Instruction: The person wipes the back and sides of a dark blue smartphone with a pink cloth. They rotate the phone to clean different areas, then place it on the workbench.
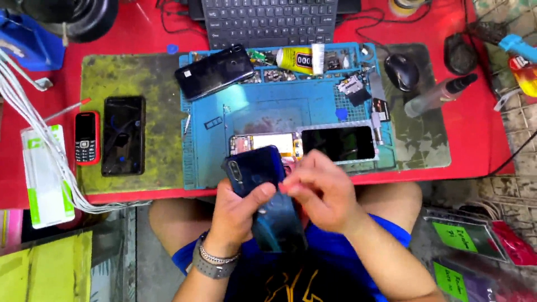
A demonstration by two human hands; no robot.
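My left hand (238,215) grips a dark blue phone back cover (263,196), camera cut-out toward the table, thumb across its glossy face. My right hand (321,193) is blurred and pinches the cover's upper right edge with closed fingers. Both hands hover over my lap, just in front of the red table edge. Behind them on the blue work mat (251,120) lies an opened phone body (265,144) with its insides showing, and beside it a black screen panel (338,142).
Another dark phone (215,70) and a glue tube (299,59) lie at the mat's back. A black smartphone (123,135) and a small red keypad phone (86,137) rest on the left. Keyboard (268,22), mouse (401,71), squeeze bottle (439,95), white cables (33,123) ring the area.
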